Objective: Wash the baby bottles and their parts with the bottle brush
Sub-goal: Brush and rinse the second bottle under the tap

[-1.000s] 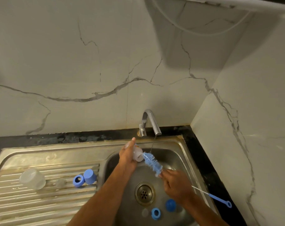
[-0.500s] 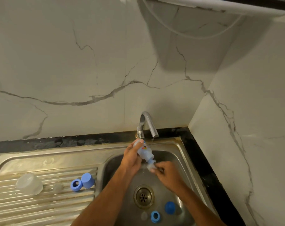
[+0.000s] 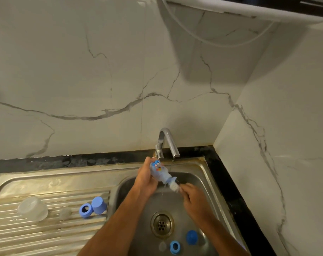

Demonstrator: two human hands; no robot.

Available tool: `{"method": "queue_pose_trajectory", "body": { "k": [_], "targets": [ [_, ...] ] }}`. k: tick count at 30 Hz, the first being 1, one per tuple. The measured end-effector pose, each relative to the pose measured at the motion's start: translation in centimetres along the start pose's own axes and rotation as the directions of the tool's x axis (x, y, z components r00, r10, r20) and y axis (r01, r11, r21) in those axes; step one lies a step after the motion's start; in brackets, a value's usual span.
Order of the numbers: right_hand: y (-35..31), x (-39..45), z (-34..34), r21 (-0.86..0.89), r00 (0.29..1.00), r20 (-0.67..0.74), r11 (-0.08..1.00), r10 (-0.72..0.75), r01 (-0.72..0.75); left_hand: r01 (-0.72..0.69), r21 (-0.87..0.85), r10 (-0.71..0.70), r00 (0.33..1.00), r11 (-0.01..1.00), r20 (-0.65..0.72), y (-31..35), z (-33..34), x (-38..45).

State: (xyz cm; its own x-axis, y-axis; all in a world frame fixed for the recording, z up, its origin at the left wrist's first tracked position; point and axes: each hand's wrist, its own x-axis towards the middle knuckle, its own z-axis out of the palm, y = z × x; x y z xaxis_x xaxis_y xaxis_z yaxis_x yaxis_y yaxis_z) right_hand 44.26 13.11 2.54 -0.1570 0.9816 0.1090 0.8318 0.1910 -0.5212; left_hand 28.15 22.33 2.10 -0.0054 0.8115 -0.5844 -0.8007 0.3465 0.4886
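Observation:
My left hand (image 3: 145,179) grips a small clear baby bottle (image 3: 159,171) with a coloured print, tilted mouth-down to the right over the sink basin (image 3: 199,174). The bottle brush (image 3: 173,185) is pushed inside it, with only white bristles showing at the mouth. My right hand (image 3: 194,197) holds the brush handle just outside the bottle, and the rest of the handle is hidden. A thin stream of water runs from the tap (image 3: 168,143) beside the bottle.
On the ribbed drainboard (image 3: 27,235) lie a clear cap (image 3: 32,208), a clear teat (image 3: 65,213), a blue ring (image 3: 85,210) and a blue cap (image 3: 98,204). In the basin near the drain (image 3: 162,224) lie a blue cap (image 3: 191,236), a blue ring (image 3: 174,247) and a small clear piece (image 3: 162,246).
The brush, outside the bottle a second ago, has been pushed fully into it. Both hands have risen closer to the tap.

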Motion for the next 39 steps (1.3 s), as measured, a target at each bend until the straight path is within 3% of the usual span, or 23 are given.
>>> {"method": "queue_pose_trajectory", "body": {
  "k": [3, 7, 10, 14, 17, 20, 23, 27, 31, 34, 39],
  "targets": [
    [-0.5, 0.1, 0.1, -0.091, 0.993, -0.066, 0.991, 0.095, -0.100, -0.011, 0.019, 0.012, 0.999, 1.000, -0.043, -1.4, 0.0, -0.4],
    [-1.9, -0.1, 0.9, -0.129, 0.976, -0.049, 0.968, 0.211, -0.216, -0.025, 0.158, 0.015, 0.998, 0.987, 0.067, -0.5, -0.1, -1.4],
    [-1.9, 0.1, 0.8, 0.025, 0.969, -0.012, 0.968, 0.249, -0.248, -0.066, 0.235, 0.047, 0.995, 0.970, 0.088, -0.6, 0.9, -1.8],
    [-1.7, 0.2, 0.0, 0.273, 0.986, 0.124, 0.952, 0.108, -0.139, -0.020, 0.181, 0.018, 1.000, 0.983, 0.012, 0.1, -0.2, -1.8],
    [-1.3, -0.4, -1.7, 0.431, 0.969, 0.238, 0.886, 0.067, -0.167, -0.010, 0.114, 0.008, 1.000, 0.993, 0.019, 1.2, -1.0, -1.3],
    [-1.8, -0.2, -3.3, 0.557, 0.945, 0.304, 0.782, 0.120, -0.279, 0.030, 0.101, -0.047, 0.984, 0.994, 0.170, 0.9, -0.7, -1.9],
    [-2.6, 0.1, -4.2, 0.704, 0.932, 0.355, 0.633, 0.078, -0.321, 0.068, 0.021, -0.071, 0.945, 0.997, 0.319, 0.5, 0.3, -2.8],
    [-2.5, -0.5, -4.8, 0.756, 0.907, 0.420, 0.537, 0.041, -0.374, 0.016, 0.033, -0.027, 0.934, 0.999, 0.356, 1.1, 0.4, -2.4],
    [-3.1, -0.2, -4.4, 0.779, 0.897, 0.442, 0.482, 0.034, -0.402, 0.067, -0.024, -0.052, 0.916, 0.997, 0.398, 0.2, 0.1, -3.0],
    [-2.5, -1.0, -4.5, 0.783, 0.881, 0.469, 0.432, 0.061, -0.447, -0.003, 0.067, -0.022, 0.931, 0.998, 0.364, 1.0, -0.4, -2.6],
    [-2.4, 0.1, -4.4, 0.734, 0.892, 0.418, 0.514, 0.172, -0.443, 0.037, 0.252, -0.094, 0.972, 0.967, 0.216, 0.9, -0.8, -2.9]
  ]
}}
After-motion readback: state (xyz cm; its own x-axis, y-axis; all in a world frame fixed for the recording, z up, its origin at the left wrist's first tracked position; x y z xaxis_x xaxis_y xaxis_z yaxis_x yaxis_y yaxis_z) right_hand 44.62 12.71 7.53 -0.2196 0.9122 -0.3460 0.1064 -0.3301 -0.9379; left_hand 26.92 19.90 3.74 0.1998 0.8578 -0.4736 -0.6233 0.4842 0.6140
